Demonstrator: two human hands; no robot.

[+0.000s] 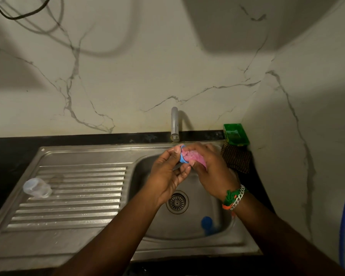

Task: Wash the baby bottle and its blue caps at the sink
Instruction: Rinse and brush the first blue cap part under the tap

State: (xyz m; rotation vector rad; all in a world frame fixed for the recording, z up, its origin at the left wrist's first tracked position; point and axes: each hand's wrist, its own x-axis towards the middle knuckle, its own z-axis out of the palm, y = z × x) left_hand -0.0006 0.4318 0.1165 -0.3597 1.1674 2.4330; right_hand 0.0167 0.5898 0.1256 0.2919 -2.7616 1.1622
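Over the sink (88,248), under the tap (174,124), the left hand (167,174) pinches a blue cap (182,156) by its rim while the right hand (209,166) curls round a pink sponge (189,155) pushed against it, fingers hiding most of both. A second cap (206,223) sits low in the near basin, blurred in shadow. The clear bottle (37,187) lies on the left drainboard, hazy, and a green dish (236,135) sits far right.

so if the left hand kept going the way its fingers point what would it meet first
Probably the faucet. The left hand, pinching the blue cap, points up toward the back wall; depth is unclear.
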